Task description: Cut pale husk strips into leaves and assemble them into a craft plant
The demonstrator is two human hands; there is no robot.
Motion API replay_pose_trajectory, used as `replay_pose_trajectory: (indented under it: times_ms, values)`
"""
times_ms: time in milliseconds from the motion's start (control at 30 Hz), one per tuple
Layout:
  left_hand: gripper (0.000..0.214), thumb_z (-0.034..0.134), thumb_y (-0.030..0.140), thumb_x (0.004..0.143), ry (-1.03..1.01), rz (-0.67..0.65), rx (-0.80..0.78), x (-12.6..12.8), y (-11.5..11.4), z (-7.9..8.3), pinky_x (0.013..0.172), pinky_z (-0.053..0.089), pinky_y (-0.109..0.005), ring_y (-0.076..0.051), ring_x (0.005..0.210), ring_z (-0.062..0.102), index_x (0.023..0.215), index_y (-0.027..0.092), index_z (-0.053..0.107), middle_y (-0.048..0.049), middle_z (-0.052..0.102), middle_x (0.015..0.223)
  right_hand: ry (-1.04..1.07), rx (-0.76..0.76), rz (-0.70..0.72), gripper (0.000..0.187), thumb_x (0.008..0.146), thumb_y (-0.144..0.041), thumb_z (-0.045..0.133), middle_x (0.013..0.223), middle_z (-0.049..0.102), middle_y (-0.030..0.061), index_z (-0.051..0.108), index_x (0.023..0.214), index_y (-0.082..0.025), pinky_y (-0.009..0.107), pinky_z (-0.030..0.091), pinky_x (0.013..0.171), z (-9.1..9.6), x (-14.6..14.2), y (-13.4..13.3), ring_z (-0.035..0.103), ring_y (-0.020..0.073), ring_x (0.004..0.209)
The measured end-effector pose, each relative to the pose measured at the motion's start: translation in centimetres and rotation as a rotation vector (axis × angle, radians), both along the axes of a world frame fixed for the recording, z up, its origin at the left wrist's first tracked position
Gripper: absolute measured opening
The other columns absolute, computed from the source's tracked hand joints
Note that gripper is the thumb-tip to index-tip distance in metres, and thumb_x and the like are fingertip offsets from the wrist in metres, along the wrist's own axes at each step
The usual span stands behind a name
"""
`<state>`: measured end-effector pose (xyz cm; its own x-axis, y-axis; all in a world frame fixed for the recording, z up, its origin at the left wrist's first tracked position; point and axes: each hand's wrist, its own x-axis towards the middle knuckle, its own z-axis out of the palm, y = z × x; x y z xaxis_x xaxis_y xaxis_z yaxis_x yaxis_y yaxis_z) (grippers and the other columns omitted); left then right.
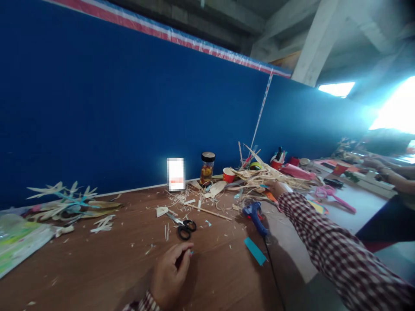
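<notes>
My left hand (171, 270) is low over the brown table, thumb and forefinger pinched together. A tiny bluish bit shows at its fingertips, too small to name. Black-handled scissors (184, 228) lie just beyond it, blades pointing away to the left. My right hand (274, 188) stretches to the pile of pale dried strips (259, 176), near an orange piece (269, 195). Its fingers are small and partly lost among the strips, so their grip is unclear. Nearer than that hand lie a blue glue gun (256, 217) and a blue-green strip (255, 251).
A lidded jar (207, 169) and a red paper cup (228, 175) stand against the blue partition (129, 108). At left are a pale leafy sprig (69, 198) and a plastic packet (22, 242). Pink scissors (337, 198) lie at right, near another person's arm (397, 178).
</notes>
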<state>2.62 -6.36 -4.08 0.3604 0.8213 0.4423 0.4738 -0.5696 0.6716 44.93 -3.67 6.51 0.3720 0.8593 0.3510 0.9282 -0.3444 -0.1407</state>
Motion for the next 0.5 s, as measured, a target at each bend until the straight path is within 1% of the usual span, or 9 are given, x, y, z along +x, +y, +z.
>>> replay_pose_trajectory:
  times_ms: [67,133,267,333,400,500]
  values:
    - [0.021,0.047,0.029,0.079,0.005,0.004,0.007,-0.1,0.1,0.0,0.072,0.050,-0.027,-0.016,0.082,0.062,0.091,0.022,0.063,-0.0033,0.068,0.089,0.008,-0.017,-0.012,0.023,0.073,-0.011,0.049,0.082,0.067,0.0085,0.069,0.081,-0.019,0.028,0.041,0.066,-0.2,0.7,0.1,0.060,0.0201,0.075]
    - [0.021,0.047,0.029,0.079,0.009,0.003,0.012,-0.1,0.2,0.0,0.072,0.050,-0.027,-0.016,0.083,0.062,0.091,0.023,0.063,-0.0031,0.068,0.089,0.019,-0.032,-0.022,0.023,0.074,-0.012,0.048,0.085,0.068,0.0075,0.068,0.082,-0.019,0.028,0.042,0.067,-0.2,0.9,0.0,0.060,0.0196,0.078]
    - [0.021,0.047,0.029,0.079,0.008,0.006,0.004,0.0,0.1,0.1,0.072,0.050,-0.027,-0.017,0.083,0.062,0.091,0.023,0.063,-0.0032,0.068,0.089,0.034,-0.039,-0.015,0.023,0.075,-0.018,0.047,0.083,0.068,0.0049,0.067,0.086,-0.020,0.025,0.042,0.066,0.1,0.6,-0.2,0.060,0.0180,0.077]
    - [0.021,0.047,0.029,0.079,-0.005,0.010,-0.003,0.0,0.0,0.2,0.072,0.050,-0.028,-0.017,0.082,0.062,0.091,0.022,0.063,-0.0035,0.068,0.089,0.043,-0.039,0.011,0.025,0.076,-0.020,0.047,0.079,0.068,0.0051,0.066,0.091,-0.019,0.025,0.042,0.063,0.3,-0.2,-0.2,0.060,0.0175,0.073]
    - [0.021,0.047,0.029,0.079,-0.020,0.011,-0.013,0.0,0.0,0.2,0.072,0.050,-0.028,-0.017,0.081,0.062,0.091,0.022,0.063,-0.0038,0.068,0.088,0.053,-0.043,0.061,0.027,0.076,-0.021,0.045,0.074,0.067,0.0052,0.065,0.094,-0.017,0.024,0.042,0.060,0.5,-1.7,0.0,0.059,0.0169,0.069]
    - [0.021,0.047,0.028,0.079,-0.039,0.011,-0.024,0.1,-0.1,0.3,0.072,0.050,-0.028,-0.016,0.081,0.062,0.091,0.022,0.062,-0.0040,0.067,0.088,0.069,-0.057,0.192,0.027,0.077,-0.023,0.045,0.072,0.066,0.0041,0.064,0.095,-0.017,0.024,0.041,0.060,0.8,-5.0,0.5,0.059,0.0163,0.066]
